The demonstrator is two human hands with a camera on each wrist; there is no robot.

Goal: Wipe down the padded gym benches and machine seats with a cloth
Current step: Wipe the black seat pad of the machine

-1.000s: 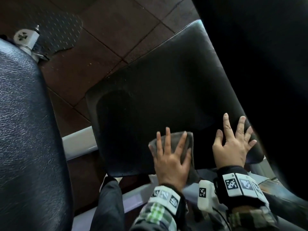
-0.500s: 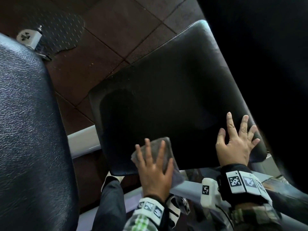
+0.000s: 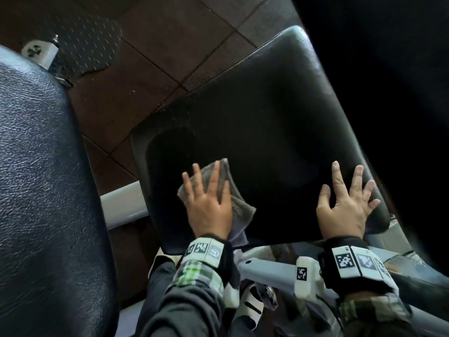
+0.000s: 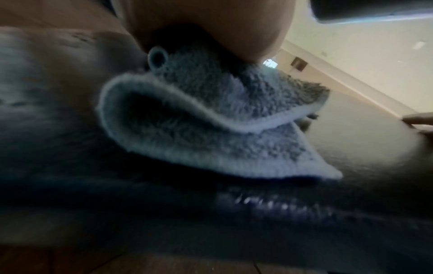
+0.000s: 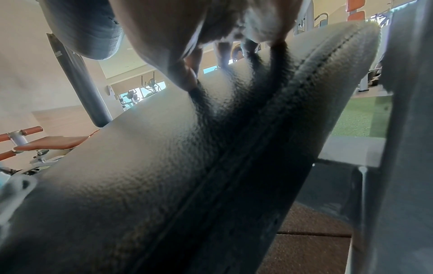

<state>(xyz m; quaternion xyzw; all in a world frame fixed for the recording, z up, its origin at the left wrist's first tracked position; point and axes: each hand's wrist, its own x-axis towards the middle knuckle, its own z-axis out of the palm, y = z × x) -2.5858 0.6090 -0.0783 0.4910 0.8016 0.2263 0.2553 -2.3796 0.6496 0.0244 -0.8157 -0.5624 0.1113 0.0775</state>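
Brown floor tiles [image 3: 170, 32]; black grained vinyl seat pad [image 3: 267, 105]. My left hand [image 3: 210, 205] flattens fuzzy grey cloth [image 3: 239, 205]; my right hand [image 3: 345, 207] splayed, fingers released.

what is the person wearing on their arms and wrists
Both arms have plaid sleeves in green, white and grey. The left hand and right hand are bare. Each wrist carries a black band with white square-patterned marker tags, and a white tagged block sits beside the right wrist.

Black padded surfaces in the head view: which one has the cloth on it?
The smooth black seat pad in the middle, under both hands; the grainy black pad at left is untouched.
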